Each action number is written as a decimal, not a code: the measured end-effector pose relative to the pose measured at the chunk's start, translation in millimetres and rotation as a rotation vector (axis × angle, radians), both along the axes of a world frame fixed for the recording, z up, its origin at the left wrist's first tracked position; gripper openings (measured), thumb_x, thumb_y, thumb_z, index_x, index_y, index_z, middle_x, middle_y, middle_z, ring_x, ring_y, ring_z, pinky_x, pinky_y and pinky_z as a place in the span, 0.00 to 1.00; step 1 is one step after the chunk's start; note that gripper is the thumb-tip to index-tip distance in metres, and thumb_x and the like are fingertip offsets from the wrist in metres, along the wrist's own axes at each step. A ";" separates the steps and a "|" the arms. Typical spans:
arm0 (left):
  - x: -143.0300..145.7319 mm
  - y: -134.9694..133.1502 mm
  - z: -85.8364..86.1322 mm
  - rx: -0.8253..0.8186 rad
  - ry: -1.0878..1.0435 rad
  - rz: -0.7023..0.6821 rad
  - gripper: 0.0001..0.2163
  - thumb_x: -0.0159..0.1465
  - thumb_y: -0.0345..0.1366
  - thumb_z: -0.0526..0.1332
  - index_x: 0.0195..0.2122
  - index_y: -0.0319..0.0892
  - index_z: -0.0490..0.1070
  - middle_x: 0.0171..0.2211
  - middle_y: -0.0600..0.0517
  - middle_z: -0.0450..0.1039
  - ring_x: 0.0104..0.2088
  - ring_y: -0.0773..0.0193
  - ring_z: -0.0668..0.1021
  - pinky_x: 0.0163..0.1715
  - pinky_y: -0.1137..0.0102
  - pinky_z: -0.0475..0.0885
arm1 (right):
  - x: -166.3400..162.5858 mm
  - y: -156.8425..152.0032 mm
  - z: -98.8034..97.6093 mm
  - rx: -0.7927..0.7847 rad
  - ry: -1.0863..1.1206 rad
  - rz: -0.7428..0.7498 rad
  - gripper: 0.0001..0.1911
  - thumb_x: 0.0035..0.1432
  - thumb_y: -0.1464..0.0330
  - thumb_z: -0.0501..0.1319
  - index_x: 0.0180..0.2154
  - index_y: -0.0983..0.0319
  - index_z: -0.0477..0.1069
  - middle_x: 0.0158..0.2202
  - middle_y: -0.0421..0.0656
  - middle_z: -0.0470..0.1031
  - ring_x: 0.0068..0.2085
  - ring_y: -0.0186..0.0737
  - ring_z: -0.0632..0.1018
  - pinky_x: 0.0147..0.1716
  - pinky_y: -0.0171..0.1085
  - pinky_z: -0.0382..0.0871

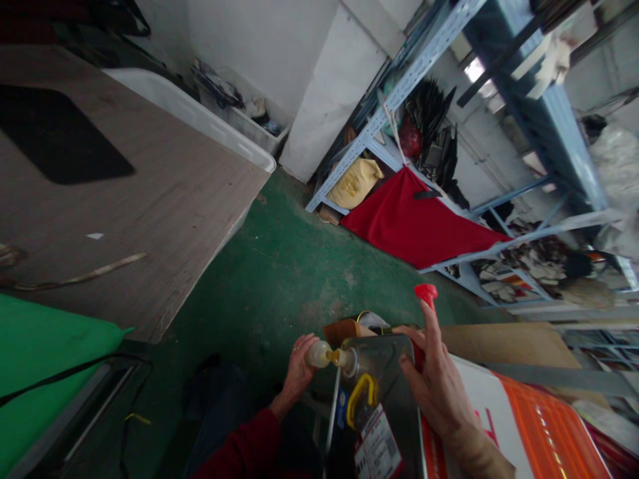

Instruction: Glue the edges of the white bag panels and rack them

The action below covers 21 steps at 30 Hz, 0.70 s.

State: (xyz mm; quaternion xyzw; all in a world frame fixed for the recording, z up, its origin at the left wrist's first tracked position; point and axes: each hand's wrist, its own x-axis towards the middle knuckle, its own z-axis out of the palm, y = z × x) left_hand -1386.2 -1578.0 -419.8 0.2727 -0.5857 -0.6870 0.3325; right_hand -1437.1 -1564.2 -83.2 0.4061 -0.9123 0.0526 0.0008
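My left hand (299, 367) is closed around a small translucent bottle (318, 354). Its yellowish mouth meets the spout (345, 360) of a large rectangular metal can (389, 366), which is tipped toward it. Amber liquid shows where bottle and spout meet. The can's top has a yellow handle (360, 400) and a printed label (378, 444). My right hand (435, 379) grips the can's upper edge, thumb over the rim. At the tip of its raised index finger is a red cap (426, 291); how it is held is unclear.
A wooden-topped table (164, 199) with a black mat (62, 136) stands at left, beside a green cover (50, 379). Blue metal shelving (399, 100) with a red cloth (419, 219) stands at the back right. A cardboard sheet (509, 344) lies behind the can.
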 end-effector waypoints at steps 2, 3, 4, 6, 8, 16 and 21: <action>0.2 -0.1 0.0 0.002 -0.001 0.001 0.22 0.50 0.37 0.66 0.47 0.42 0.73 0.50 0.42 0.72 0.53 0.47 0.71 0.56 0.48 0.62 | 0.6 -0.5 0.4 0.003 -0.006 -0.011 0.39 0.56 0.69 0.50 0.66 0.58 0.35 0.46 0.44 0.75 0.49 0.51 0.72 0.51 0.55 0.64; 0.5 -0.2 0.2 0.002 -0.001 0.000 0.22 0.49 0.38 0.66 0.47 0.42 0.73 0.50 0.42 0.72 0.53 0.47 0.71 0.56 0.48 0.62 | 1.1 -0.8 0.6 0.003 -0.008 -0.017 0.39 0.56 0.69 0.51 0.66 0.58 0.35 0.46 0.44 0.75 0.50 0.51 0.71 0.51 0.55 0.64; 0.8 -0.4 0.7 0.001 -0.001 0.000 0.22 0.50 0.38 0.66 0.47 0.42 0.73 0.50 0.42 0.72 0.53 0.47 0.71 0.56 0.49 0.62 | 1.5 -1.0 0.8 0.004 -0.009 -0.020 0.39 0.56 0.69 0.51 0.66 0.58 0.35 0.46 0.44 0.75 0.50 0.51 0.71 0.51 0.55 0.64; 1.5 -0.9 1.9 -0.001 0.001 -0.002 0.21 0.50 0.38 0.66 0.46 0.42 0.73 0.49 0.42 0.73 0.53 0.48 0.72 0.57 0.50 0.62 | 1.9 -1.2 1.0 0.004 -0.011 -0.025 0.39 0.56 0.69 0.50 0.66 0.58 0.35 0.47 0.44 0.75 0.50 0.51 0.71 0.51 0.55 0.64; 2.2 -1.5 3.6 0.000 0.002 -0.004 0.20 0.51 0.39 0.65 0.46 0.42 0.73 0.48 0.43 0.73 0.52 0.48 0.72 0.56 0.50 0.62 | 1.6 -0.9 0.9 0.007 -0.013 -0.024 0.39 0.56 0.70 0.50 0.66 0.57 0.35 0.47 0.44 0.74 0.50 0.50 0.71 0.51 0.55 0.64; 2.3 -5.2 7.4 0.001 -0.002 -0.019 0.20 0.50 0.41 0.66 0.45 0.43 0.73 0.47 0.43 0.75 0.51 0.48 0.73 0.56 0.48 0.62 | -0.3 0.0 0.4 0.015 -0.002 -0.005 0.40 0.55 0.70 0.50 0.66 0.57 0.34 0.47 0.44 0.74 0.50 0.52 0.73 0.50 0.56 0.66; 1.4 -5.5 7.6 0.000 -0.006 -0.020 0.19 0.50 0.39 0.66 0.44 0.43 0.74 0.46 0.44 0.75 0.50 0.49 0.74 0.56 0.48 0.62 | 0.7 -1.0 0.6 0.024 0.016 -0.001 0.40 0.55 0.70 0.50 0.66 0.56 0.34 0.46 0.44 0.74 0.49 0.51 0.73 0.50 0.56 0.66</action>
